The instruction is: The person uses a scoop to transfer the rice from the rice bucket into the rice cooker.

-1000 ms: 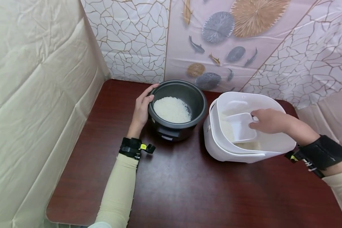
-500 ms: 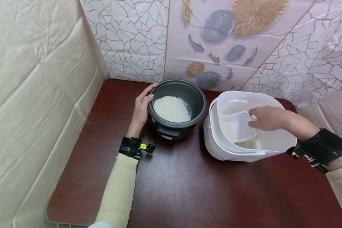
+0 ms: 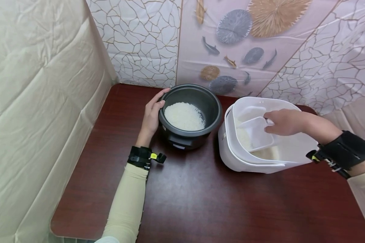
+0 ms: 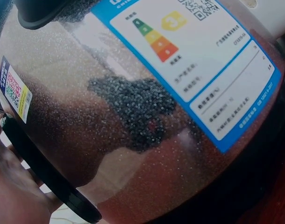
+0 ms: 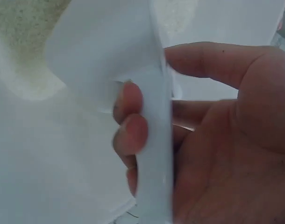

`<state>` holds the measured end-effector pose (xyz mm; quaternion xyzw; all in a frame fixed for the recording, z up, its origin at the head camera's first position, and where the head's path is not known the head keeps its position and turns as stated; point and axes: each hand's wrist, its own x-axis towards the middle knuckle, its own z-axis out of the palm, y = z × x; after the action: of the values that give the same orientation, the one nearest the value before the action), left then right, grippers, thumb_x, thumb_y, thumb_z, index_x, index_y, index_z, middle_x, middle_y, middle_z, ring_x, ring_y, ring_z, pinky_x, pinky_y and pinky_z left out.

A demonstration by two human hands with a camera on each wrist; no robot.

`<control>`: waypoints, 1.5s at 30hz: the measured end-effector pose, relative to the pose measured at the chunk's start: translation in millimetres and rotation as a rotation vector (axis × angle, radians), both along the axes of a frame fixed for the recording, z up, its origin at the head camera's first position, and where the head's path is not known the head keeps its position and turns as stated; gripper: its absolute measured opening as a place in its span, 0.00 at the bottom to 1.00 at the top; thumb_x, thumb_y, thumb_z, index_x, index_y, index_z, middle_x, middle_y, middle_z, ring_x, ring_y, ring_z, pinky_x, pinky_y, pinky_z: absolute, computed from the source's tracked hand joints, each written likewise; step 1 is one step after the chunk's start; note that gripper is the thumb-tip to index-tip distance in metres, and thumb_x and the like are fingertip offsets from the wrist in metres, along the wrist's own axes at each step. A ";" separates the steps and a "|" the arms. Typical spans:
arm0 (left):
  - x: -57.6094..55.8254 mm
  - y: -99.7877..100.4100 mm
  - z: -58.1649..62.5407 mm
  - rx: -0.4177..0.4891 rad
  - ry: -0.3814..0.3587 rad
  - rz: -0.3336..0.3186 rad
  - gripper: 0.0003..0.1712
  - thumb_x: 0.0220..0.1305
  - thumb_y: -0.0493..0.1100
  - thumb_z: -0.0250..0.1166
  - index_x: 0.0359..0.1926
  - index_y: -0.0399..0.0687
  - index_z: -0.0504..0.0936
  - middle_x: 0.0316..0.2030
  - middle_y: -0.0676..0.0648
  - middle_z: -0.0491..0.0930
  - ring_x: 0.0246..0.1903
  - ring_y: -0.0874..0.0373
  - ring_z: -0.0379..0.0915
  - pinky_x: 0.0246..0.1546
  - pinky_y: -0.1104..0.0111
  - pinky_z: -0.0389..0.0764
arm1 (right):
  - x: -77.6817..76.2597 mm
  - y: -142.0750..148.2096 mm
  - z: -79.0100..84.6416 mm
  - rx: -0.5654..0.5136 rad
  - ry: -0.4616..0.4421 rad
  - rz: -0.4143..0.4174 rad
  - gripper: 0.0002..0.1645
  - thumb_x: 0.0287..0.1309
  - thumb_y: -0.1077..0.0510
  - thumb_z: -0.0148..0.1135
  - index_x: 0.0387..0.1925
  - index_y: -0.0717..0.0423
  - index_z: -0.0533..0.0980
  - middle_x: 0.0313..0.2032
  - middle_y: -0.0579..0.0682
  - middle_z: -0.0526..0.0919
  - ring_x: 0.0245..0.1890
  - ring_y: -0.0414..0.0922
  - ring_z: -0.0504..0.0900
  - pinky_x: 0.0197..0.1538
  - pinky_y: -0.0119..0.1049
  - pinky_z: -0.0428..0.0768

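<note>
Where fingers (image 5: 134, 134) curl, scoop (image 5: 154, 91) sits (gripped).

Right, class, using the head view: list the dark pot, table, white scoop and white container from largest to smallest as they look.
1. Table
2. White container
3. Dark pot
4. White scoop, partly covered by the right hand

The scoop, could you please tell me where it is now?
In the head view, the scoop is right of centre, inside the white bin, held by the right hand. The dark pot stands left of the bin.
</note>
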<state>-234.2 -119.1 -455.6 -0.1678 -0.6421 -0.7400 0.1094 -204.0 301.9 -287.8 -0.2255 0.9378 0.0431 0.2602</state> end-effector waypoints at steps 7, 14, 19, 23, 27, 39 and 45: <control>1.3 0.9 0.9 -0.016 0.006 0.004 0.28 0.80 0.45 0.48 0.75 0.51 0.76 0.71 0.49 0.76 0.67 0.53 0.74 0.68 0.57 0.71 | -3.5 1.2 -9.9 -0.001 0.169 0.016 0.24 0.63 0.52 0.68 0.52 0.67 0.80 0.32 0.53 0.84 0.34 0.53 0.82 0.42 0.56 0.80; -0.3 2.6 1.2 -0.015 0.003 -0.004 0.28 0.80 0.46 0.48 0.75 0.52 0.76 0.70 0.50 0.76 0.67 0.54 0.74 0.69 0.56 0.71 | -8.4 1.3 -14.8 -0.024 0.211 0.063 0.25 0.57 0.54 0.69 0.54 0.63 0.81 0.24 0.43 0.77 0.27 0.46 0.74 0.37 0.52 0.76; 0.0 3.2 1.3 -0.014 0.001 -0.003 0.28 0.80 0.46 0.49 0.75 0.51 0.76 0.71 0.49 0.76 0.67 0.54 0.74 0.69 0.56 0.71 | -10.2 3.0 -16.8 -0.082 0.167 0.083 0.28 0.59 0.55 0.72 0.59 0.62 0.81 0.27 0.44 0.78 0.28 0.44 0.73 0.37 0.47 0.76; -0.2 1.9 1.2 -0.005 0.005 -0.003 0.28 0.79 0.45 0.49 0.75 0.51 0.76 0.71 0.50 0.76 0.67 0.53 0.74 0.69 0.57 0.71 | -10.5 1.1 -14.7 -0.131 0.130 0.125 0.27 0.59 0.56 0.73 0.59 0.60 0.81 0.28 0.43 0.78 0.29 0.42 0.74 0.38 0.43 0.75; 0.0 0.4 1.1 0.001 0.005 -0.006 0.28 0.80 0.45 0.48 0.75 0.49 0.76 0.71 0.49 0.76 0.68 0.52 0.73 0.69 0.57 0.71 | -11.4 0.8 -13.4 -0.147 0.111 0.152 0.28 0.59 0.55 0.73 0.60 0.60 0.82 0.29 0.42 0.79 0.30 0.40 0.75 0.39 0.42 0.75; -1.6 -2.4 0.5 0.011 -0.016 -0.011 0.28 0.80 0.42 0.48 0.75 0.43 0.74 0.72 0.46 0.75 0.69 0.51 0.72 0.71 0.57 0.69 | -11.9 4.0 -11.9 -0.258 -0.050 0.117 0.23 0.63 0.62 0.67 0.60 0.57 0.81 0.21 0.37 0.74 0.21 0.34 0.72 0.34 0.33 0.72; -1.9 -2.6 -1.3 0.008 -0.016 -0.004 0.28 0.80 0.43 0.47 0.76 0.46 0.74 0.72 0.48 0.75 0.68 0.52 0.73 0.70 0.58 0.70 | -12.0 6.2 -10.9 -0.277 -0.126 0.101 0.23 0.67 0.64 0.63 0.63 0.60 0.77 0.19 0.37 0.69 0.19 0.33 0.68 0.32 0.32 0.69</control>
<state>-236.1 -121.7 -456.8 -0.1627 -0.6395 -0.7442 0.1034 -216.1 308.1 -298.7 -0.3085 0.9041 -0.0879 0.2824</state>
